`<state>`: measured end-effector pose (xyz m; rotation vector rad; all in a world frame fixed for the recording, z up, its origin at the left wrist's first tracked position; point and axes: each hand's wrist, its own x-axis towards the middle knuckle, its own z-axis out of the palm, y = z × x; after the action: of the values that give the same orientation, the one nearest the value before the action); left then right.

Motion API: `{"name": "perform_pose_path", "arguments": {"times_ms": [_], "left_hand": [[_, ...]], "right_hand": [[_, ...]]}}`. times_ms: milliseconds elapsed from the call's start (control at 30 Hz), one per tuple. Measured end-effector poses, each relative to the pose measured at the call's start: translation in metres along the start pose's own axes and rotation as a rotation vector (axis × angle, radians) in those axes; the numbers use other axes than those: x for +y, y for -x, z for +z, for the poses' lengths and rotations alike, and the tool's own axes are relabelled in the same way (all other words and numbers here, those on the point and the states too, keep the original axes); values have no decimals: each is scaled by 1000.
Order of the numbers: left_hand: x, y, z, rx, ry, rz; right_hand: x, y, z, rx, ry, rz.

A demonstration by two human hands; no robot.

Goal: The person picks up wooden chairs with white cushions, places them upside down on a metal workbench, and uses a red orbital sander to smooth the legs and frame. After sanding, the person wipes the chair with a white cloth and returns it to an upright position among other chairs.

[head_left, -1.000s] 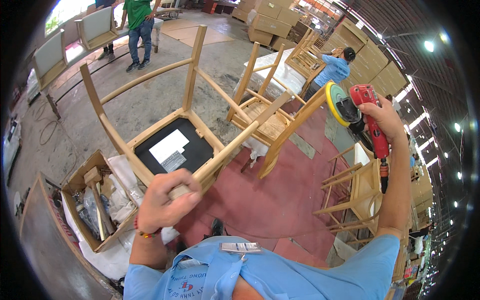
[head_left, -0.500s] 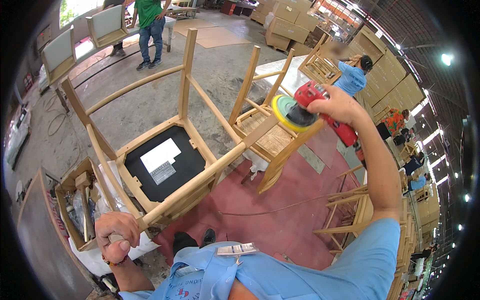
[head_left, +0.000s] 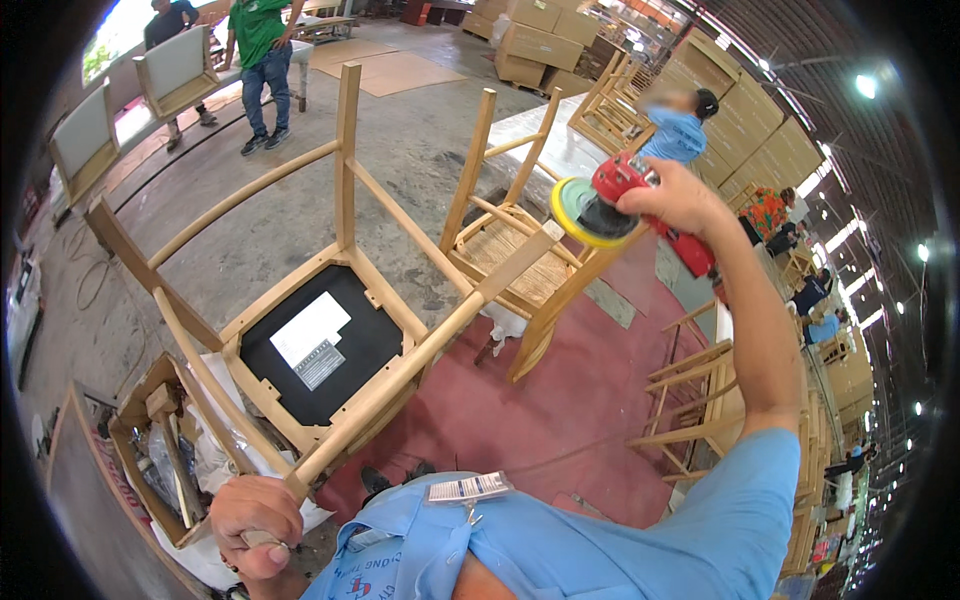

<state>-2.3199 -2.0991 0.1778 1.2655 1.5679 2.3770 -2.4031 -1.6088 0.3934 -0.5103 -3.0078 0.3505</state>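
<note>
An upturned wooden chair stands before me, its legs pointing up and its black underside showing a white label. My left hand is closed around the end of its near left leg. In my right hand is a red power sander with a round yellow-rimmed pad. That pad is tilted right beside the squared end of the chair's right leg; whether they touch I cannot tell. Behind it, another wooden chair with a woven seat lies upturned.
A wooden box of tools and scraps stands at the left. Padded seats lean at the far left near two standing people. A co-worker in blue is beyond the sander. More chair frames stand at right; a hose crosses the red floor mat.
The view has shifted, moving the background left and up. The sander pad sits just past the right leg's end, which now shows more fully. Both hands keep their holds.
</note>
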Motion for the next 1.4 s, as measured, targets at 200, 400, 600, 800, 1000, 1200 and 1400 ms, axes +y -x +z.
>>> {"name": "perform_pose_path", "arguments": {"times_ms": [200,400,600,800,1000,1200,1400], "left_hand": [[-1,-2,-4,-25,-12,19],[-2,-5,-6,-140,-37,30],[2,-4,-10,-102,-26,22],[13,-17,11,111,-30,81],[8,-26,16,129,68,134],[1,-28,2,60,77,179],[2,-27,0,109,68,190]], "right_hand": [[1,20,-12,-134,-295,55],[-1,-13,8,-33,-144,-4],[-33,-71,-11,31,-275,-82],[-114,-206,-13,-89,-367,-329],[-229,-315,28,-125,-302,-453],[-276,-363,57,-180,-127,-424],[-269,-383,47,54,206,-491]]}}
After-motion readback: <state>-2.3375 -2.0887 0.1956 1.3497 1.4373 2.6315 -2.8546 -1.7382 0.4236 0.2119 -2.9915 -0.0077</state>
